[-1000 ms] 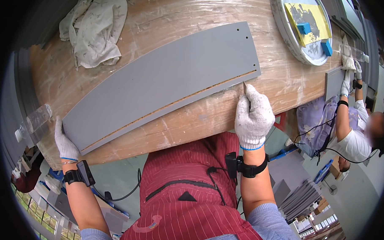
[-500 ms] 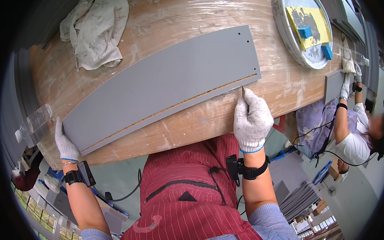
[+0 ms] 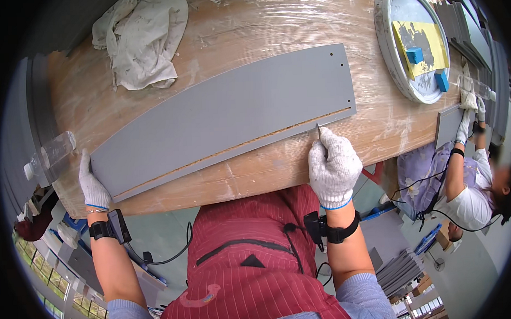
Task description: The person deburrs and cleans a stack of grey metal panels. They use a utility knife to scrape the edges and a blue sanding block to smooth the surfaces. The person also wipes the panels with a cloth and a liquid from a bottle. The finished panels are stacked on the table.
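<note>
A long grey panel (image 3: 231, 104) with one curved side lies on the wooden table. A narrow brown groove runs beside its straight near edge, and several small dark holes sit at its right end. My left hand (image 3: 94, 185), in a white knit glove, grips the panel's narrow left end with the fingers along the edge. My gloved right hand (image 3: 335, 163) is closed in a pinch on a small pointed blade (image 3: 319, 131). The blade's tip is at the near edge of the panel, toward the right end. Its handle is hidden in the glove.
On the wooden table (image 3: 251, 30) lie a stained white cloth (image 3: 144, 45) and a clear bottle (image 3: 55, 155). A round white lid (image 3: 385, 37) carries a yellow sheet (image 3: 440, 43) and blue blocks (image 3: 414, 55). At right, a person (image 3: 470, 191) handles another grey panel (image 3: 446, 122).
The blade and my right hand have moved a little left along the panel's near edge. The whole view has shifted slightly. My left hand stays at the panel's left end.
</note>
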A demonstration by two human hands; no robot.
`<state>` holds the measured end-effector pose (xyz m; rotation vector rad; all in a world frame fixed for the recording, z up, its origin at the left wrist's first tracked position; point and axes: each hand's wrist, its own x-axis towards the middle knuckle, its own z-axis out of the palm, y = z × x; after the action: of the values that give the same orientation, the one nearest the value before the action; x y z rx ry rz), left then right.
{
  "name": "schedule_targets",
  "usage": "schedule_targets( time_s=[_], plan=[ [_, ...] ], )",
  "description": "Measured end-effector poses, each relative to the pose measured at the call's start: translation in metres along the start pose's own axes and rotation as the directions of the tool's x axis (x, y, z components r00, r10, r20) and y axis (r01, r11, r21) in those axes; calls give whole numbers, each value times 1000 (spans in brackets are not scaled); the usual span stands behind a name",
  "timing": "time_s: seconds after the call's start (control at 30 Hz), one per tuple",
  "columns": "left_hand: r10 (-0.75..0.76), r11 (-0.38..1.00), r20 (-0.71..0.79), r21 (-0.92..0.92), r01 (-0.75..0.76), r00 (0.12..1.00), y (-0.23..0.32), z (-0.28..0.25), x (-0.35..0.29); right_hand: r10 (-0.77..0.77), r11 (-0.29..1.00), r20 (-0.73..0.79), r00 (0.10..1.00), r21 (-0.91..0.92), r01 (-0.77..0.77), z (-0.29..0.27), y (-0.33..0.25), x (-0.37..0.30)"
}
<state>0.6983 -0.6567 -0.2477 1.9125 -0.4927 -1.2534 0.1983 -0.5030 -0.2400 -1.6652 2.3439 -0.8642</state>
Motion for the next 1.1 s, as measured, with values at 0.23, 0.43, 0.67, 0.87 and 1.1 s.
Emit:
schedule_targets(
  time_s=[0.23,0.43,0.67,0.87,1.1],
  plan=[
    [-54,998,28,-24,54,998,3,2,-2,10,1000,19,1000,-20,-10,0,4,-1],
    [-69,997,20,-32,69,997,1,0,-8,113,994,-145,983,2,-113,-6,21,5],
    [-64,997,8,-48,65,998,2,6,-6,-109,991,12,994,-75,110,5,5,-2],
    [-60,994,47,-85,64,997,2,9,-9,14,979,-159,987,-197,-45,10,19,-7],
    [-100,989,119,-98,112,988,0,2,-4,-26,968,-173,985,-251,-19,14,13,-11]
  ],
)
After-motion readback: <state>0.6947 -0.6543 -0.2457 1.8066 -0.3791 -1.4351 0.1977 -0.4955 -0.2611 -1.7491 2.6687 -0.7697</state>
